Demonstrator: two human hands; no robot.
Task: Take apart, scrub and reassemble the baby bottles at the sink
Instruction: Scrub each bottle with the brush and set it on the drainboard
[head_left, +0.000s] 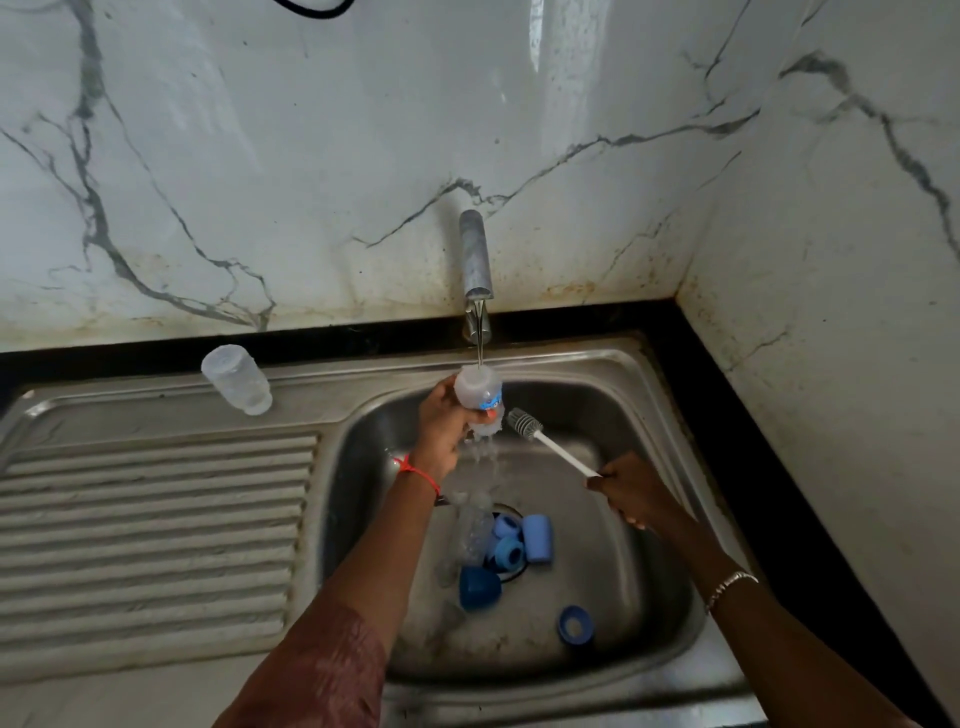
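My left hand (441, 421) grips a clear baby bottle (480, 395) upside down under the running tap (477, 260); water hits its base and spills down below it. My right hand (626, 488) holds the white handle of a bottle brush (540, 436), whose grey bristle head sits just right of the bottle, outside it. Another clear bottle (238, 380) stands upside down on the sink's ledge at the back left. In the steel basin (623, 519) lie a third clear bottle (474, 535), blue caps (479, 587) and blue collar rings (574, 625) around the drain.
A ribbed steel drainboard (150, 530) lies to the left of the basin. Marble-look walls (311, 156) close in behind and on the right, with a black counter strip (753, 441) along them.
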